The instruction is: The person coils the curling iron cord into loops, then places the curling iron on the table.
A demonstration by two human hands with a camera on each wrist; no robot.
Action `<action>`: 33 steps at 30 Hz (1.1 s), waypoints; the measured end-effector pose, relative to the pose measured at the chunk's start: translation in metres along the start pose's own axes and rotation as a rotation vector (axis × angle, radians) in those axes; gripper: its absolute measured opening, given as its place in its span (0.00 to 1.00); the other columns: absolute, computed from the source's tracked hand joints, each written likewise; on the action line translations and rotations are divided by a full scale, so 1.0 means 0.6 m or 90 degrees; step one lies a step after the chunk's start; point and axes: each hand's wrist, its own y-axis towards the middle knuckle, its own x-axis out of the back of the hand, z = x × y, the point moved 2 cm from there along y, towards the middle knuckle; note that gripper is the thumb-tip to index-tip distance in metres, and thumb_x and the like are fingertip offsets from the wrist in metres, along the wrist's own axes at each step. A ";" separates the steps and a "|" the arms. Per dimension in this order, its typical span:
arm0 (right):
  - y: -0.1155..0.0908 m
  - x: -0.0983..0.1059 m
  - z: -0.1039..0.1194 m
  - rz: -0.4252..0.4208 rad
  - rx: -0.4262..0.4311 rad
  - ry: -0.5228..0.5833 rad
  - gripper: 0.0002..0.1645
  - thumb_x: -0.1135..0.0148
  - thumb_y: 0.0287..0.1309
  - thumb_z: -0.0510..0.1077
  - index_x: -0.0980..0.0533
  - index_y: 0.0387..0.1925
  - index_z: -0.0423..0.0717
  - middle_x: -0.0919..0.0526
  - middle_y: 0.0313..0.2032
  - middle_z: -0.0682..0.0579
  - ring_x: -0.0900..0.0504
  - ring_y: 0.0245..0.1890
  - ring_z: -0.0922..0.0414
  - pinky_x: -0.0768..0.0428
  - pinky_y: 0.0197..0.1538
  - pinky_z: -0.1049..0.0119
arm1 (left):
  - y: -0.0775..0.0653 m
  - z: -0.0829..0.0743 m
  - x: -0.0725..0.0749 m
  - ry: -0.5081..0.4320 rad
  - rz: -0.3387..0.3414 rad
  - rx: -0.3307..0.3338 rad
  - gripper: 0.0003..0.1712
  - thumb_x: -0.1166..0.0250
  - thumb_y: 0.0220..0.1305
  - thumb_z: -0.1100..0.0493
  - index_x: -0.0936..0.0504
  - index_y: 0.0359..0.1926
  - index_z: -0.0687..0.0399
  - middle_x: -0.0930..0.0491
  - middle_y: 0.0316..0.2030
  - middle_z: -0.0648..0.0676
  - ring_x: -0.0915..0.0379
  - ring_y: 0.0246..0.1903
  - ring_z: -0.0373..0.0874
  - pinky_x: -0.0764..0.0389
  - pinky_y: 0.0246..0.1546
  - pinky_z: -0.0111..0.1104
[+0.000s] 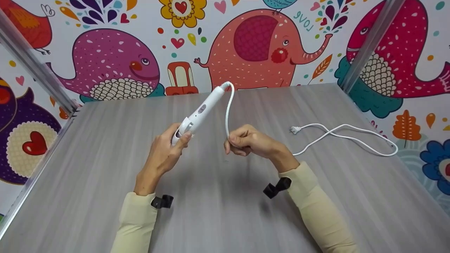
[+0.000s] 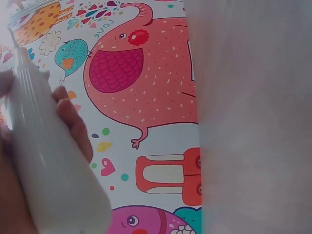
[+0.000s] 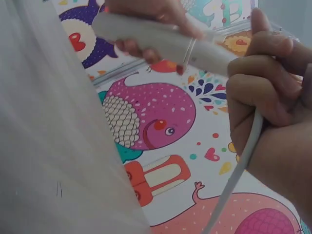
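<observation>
My left hand (image 1: 162, 153) grips a white curling iron (image 1: 208, 105) around its lower part, with the thumb across it. The iron is held up at a tilt, its cord end pointing up and away to the right, and an oval grey button shows on its handle. In the left wrist view the smooth rounded body (image 2: 61, 165) fills the palm side. From the far end the white cord (image 1: 228, 109) bends over and drops to my right hand (image 1: 255, 141), which pinches it between thumb and curled fingers. The right wrist view shows the cord (image 3: 231, 187) running out below those fingers.
The rest of the cord lies in a crossed loop on the grey wood-grain table (image 1: 218, 218) at the right, ending in a white plug (image 1: 295, 130). A wall with printed animals (image 1: 253, 52) stands behind the table, and metal posts (image 1: 372, 45) rise at both back corners.
</observation>
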 end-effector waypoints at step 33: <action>-0.021 0.072 -0.008 -0.388 -0.148 -0.361 0.09 0.31 0.58 0.43 0.12 0.35 0.41 0.23 0.20 0.59 0.33 0.23 0.62 0.36 0.28 0.68 | -0.006 -0.009 -0.040 0.133 0.270 0.010 0.13 0.33 0.61 0.40 0.12 0.41 0.38 0.17 0.32 0.44 0.28 0.30 0.41 0.29 0.32 0.35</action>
